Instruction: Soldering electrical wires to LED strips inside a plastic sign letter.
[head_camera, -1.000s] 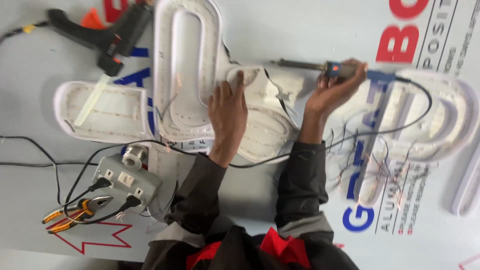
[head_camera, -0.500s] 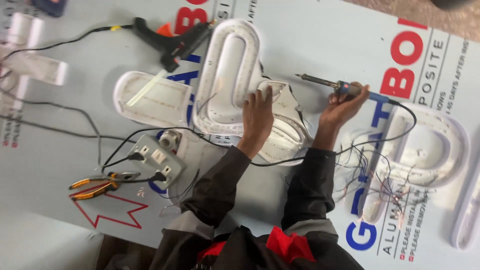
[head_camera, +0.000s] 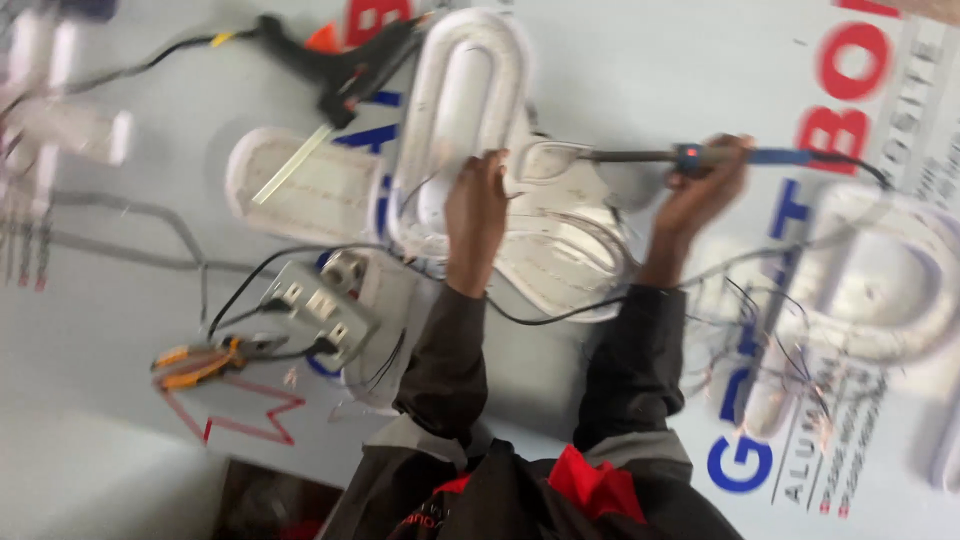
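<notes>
Printed board (head_camera: 620, 70) carries white letter shells, and near its middle the left hand (head_camera: 478, 205) lies flat and open on one shell (head_camera: 560, 250), while the right hand (head_camera: 700, 190) is closed around a soldering iron (head_camera: 690, 156). Its tip reaches the shell just beside the left fingers, so I think a small slip could burn them. Loose wires (head_camera: 760, 330) near the right wrist could also snag and pull the iron away.
</notes>
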